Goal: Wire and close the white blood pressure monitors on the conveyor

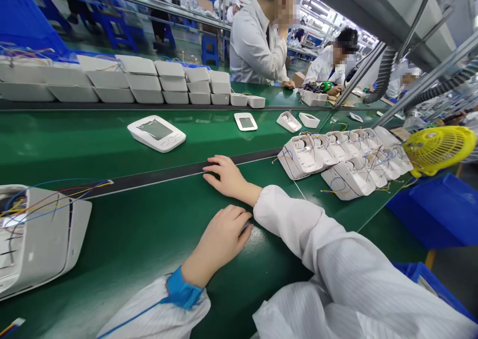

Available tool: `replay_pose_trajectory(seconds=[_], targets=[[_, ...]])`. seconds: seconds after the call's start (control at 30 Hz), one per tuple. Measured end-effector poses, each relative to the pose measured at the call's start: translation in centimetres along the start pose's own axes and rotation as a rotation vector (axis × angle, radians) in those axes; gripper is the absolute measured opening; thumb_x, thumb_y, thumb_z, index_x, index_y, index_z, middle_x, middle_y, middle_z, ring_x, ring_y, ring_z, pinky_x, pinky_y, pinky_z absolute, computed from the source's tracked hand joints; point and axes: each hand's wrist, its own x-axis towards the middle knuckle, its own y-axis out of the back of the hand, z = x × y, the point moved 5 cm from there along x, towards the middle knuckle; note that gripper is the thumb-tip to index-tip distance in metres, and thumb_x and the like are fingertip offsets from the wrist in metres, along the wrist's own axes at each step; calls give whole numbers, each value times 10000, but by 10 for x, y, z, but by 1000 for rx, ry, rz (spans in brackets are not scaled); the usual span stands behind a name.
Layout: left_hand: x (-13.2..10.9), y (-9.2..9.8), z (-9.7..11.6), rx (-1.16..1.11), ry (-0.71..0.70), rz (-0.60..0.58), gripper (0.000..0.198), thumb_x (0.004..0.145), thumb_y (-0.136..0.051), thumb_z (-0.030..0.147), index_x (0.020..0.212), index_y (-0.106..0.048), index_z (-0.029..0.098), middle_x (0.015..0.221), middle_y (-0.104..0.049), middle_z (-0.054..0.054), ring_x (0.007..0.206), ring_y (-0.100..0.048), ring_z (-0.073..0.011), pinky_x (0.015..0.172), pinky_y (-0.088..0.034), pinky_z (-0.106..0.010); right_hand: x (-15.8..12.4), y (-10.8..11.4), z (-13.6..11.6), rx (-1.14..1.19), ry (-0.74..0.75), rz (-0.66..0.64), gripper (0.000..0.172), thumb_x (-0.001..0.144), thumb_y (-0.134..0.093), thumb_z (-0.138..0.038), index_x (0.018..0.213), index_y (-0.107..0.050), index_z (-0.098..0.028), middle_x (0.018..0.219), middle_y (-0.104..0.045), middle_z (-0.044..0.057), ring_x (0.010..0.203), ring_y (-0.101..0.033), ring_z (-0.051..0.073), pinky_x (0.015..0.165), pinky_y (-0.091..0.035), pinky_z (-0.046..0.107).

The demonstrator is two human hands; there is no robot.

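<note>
My right hand (225, 178) rests at the dark edge strip of the green conveyor belt, palm down, fingers spread and holding nothing. Closer to me lies my left hand (224, 237) on the green worktable (149, 244). Its fingers bend loosely, with the thumb apart and nothing visible in its grasp; a blue strap (182, 289) circles that wrist. Beyond my hands, a white device with a grey screen (159, 132) sits on the belt, and a smaller-looking screened one (245, 122) is farther right. White housings with loose wires (304, 155) stand in rows right of my right hand.
At the left edge are large white housings (48, 234) with coloured wires. Stacked white shells (142, 82) line the belt's far side. A yellow fan (440, 147) and blue bins (440, 209) are at right. A co-worker in white (256, 43) stands across the belt.
</note>
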Motion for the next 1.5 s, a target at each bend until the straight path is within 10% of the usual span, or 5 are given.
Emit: replay_pose_trajectory(seconds=[0.4, 0.8, 1.23, 1.37, 1.5], targets=[[-3, 7, -15, -252, 111, -6, 250, 962, -491, 332, 1064, -677, 200, 1045, -725, -72, 988, -656, -234, 862, -552, -407, 115, 14, 102, -313, -301, -213, 589, 921, -518, -664, 1399, -581, -326, 1656, -201, 47, 1528, -6, 404, 1208, -115, 614], [-2, 5, -18, -229, 141, -29, 290, 959, -488, 404, 1065, -690, 226, 1050, -729, -62, 988, -668, -237, 846, -562, -387, 105, 17, 123, -306, -553, -59, 662, 928, -507, -642, 1395, -558, -176, 1599, -259, 222, 1448, -228, 471, 1102, -244, 683], [-10, 22, -56, -704, 589, 386, 484, 870, -606, 526, 1225, -635, 199, 1140, -714, -111, 1026, -695, -240, 923, -571, -396, 66, 39, 63, 143, -328, 76, 393, 1038, -278, -284, 1369, -460, -175, 1006, -697, 84, 956, -668, 210, 885, -529, 364], [-18, 29, -85, -886, 670, 721, 660, 909, -563, 507, 1484, -373, 246, 1498, -493, -131, 1326, -554, -257, 1134, -442, -446, 37, 10, 14, 344, -164, -120, 420, 1023, -371, -306, 1422, -415, -184, 840, -714, 14, 731, -684, 143, 694, -552, 256], [-28, 37, -97, -756, 697, 899, 498, 876, -580, 428, 1325, -569, 212, 1455, -542, -84, 1464, -383, -279, 1266, -211, -446, 8, -7, -27, 242, 96, -382, 365, 963, -559, -394, 1300, -608, -262, 774, -710, -18, 714, -677, 143, 738, -527, 256]])
